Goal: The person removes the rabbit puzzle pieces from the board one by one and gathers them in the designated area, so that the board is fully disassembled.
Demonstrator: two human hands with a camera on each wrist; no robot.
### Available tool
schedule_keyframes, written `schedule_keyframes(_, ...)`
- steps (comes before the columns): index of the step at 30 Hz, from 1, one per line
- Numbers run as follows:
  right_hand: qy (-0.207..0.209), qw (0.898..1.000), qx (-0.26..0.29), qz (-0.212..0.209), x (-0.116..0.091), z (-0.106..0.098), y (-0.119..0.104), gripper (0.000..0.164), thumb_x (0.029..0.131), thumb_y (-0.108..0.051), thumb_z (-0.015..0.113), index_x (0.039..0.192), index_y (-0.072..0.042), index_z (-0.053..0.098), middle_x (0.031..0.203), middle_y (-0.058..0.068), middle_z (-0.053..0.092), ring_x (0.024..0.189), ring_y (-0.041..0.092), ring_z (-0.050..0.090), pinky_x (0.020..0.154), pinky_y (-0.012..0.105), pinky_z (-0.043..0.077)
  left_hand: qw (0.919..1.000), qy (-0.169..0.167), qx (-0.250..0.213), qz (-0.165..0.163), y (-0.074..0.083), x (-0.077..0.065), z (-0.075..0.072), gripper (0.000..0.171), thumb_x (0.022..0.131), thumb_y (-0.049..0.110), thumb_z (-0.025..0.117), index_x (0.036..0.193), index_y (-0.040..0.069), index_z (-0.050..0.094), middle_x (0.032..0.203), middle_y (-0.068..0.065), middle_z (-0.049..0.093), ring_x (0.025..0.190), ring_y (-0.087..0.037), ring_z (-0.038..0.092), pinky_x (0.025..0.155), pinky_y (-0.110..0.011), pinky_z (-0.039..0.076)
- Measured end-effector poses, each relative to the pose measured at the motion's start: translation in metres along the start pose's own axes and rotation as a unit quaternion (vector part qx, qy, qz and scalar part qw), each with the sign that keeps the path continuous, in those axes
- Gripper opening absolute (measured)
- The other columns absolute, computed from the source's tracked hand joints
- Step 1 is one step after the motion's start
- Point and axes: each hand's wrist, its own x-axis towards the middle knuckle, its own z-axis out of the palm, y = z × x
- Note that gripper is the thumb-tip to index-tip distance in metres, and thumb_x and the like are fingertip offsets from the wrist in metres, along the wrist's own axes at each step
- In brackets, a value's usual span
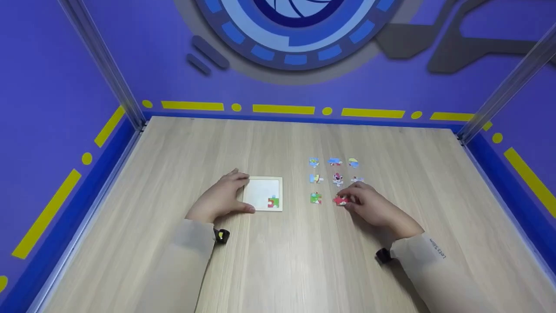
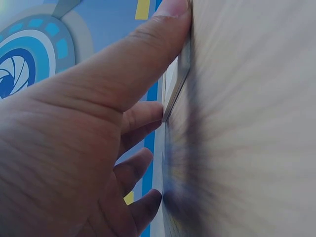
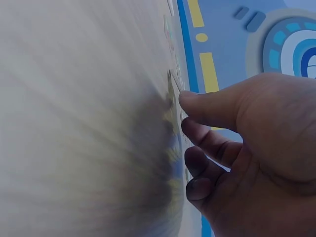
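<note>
A square wooden puzzle tray (image 1: 280, 191) with a white floor lies on the table. My left hand (image 1: 221, 198) holds it by its left side, the thumb at the near edge and a fingertip at the far corner. In the tray's near right corner sits a green and red puzzle piece (image 1: 273, 201). To the right, my right hand (image 1: 369, 206) pinches a red puzzle piece (image 1: 339, 200); in the right wrist view this piece (image 3: 175, 81) appears tilted off the table at the thumb tip. Left of it lies a green puzzle piece (image 1: 316, 198).
Beyond my right hand several loose pieces lie in rows, among them a blue and yellow piece (image 1: 353, 163) and a piece with a cartoon face (image 1: 338, 178). Purple panels (image 1: 295, 93) wall in the wooden table (image 1: 260, 261) at the back and sides.
</note>
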Motion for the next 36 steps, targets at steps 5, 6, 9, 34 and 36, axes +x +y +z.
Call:
schedule_keyframes(5, 0.004, 1.0, -0.012, -0.003, 0.0, 0.001, 0.0, 0.028, 0.11, -0.009, 0.07, 0.138, -0.01, 0.078, 0.133, 0.011, 0.069, 0.117, 0.026, 0.058, 0.101, 0.046, 0.052, 1.0, 0.0, -0.001, 0.001, 0.0, 0.001, 0.0, 0.106, 0.082, 0.045, 0.102, 0.165, -0.001, 0.054, 0.178, -0.014, 0.048, 0.177, -0.04, 0.023, 0.145, -0.056, 0.026)
schedule_keyframes(6, 0.005, 1.0, -0.013, -0.004, 0.0, 0.001, 0.0, 0.028, 0.11, -0.008, 0.07, 0.137, -0.01, 0.078, 0.134, 0.012, 0.069, 0.118, 0.027, 0.059, 0.102, 0.048, 0.053, 1.0, 0.0, 0.0, 0.001, 0.0, 0.001, 0.0, 0.106, 0.082, 0.045, 0.102, 0.165, -0.001, 0.054, 0.178, -0.013, 0.048, 0.177, -0.04, 0.023, 0.145, -0.056, 0.027)
schedule_keyframes(9, 0.008, 1.0, -0.015, -0.004, -0.001, 0.002, 0.0, 0.027, 0.11, -0.008, 0.07, 0.135, -0.011, 0.079, 0.134, 0.012, 0.069, 0.12, 0.029, 0.059, 0.104, 0.05, 0.053, 1.0, 0.0, 0.002, 0.001, 0.001, 0.001, 0.0, 0.106, 0.082, 0.045, 0.102, 0.166, -0.001, 0.054, 0.179, -0.013, 0.048, 0.177, -0.04, 0.023, 0.145, -0.056, 0.027)
schedule_keyframes(34, 0.039, 0.996, 0.076, 0.003, 0.01, 0.001, -0.04, 0.038, 0.109, -0.019, 0.074, 0.146, -0.007, 0.073, 0.133, 0.014, 0.069, 0.103, 0.024, 0.057, 0.086, 0.034, 0.052, 1.0, -0.001, 0.003, -0.008, 0.002, 0.0, 0.0, 0.105, 0.083, 0.045, 0.101, 0.166, 0.0, 0.054, 0.179, -0.012, 0.047, 0.178, -0.039, 0.022, 0.145, -0.056, 0.026)
schedule_keyframes(36, 0.043, 0.995, 0.089, -0.002, 0.014, 0.002, -0.05, 0.038, 0.11, -0.019, 0.073, 0.147, -0.009, 0.072, 0.136, 0.015, 0.068, 0.104, 0.023, 0.056, 0.086, 0.034, 0.051, 0.9999, -0.001, 0.002, -0.01, 0.003, 0.0, 0.0, 0.105, 0.083, 0.045, 0.101, 0.166, 0.0, 0.054, 0.18, -0.012, 0.047, 0.178, -0.039, 0.022, 0.145, -0.056, 0.026)
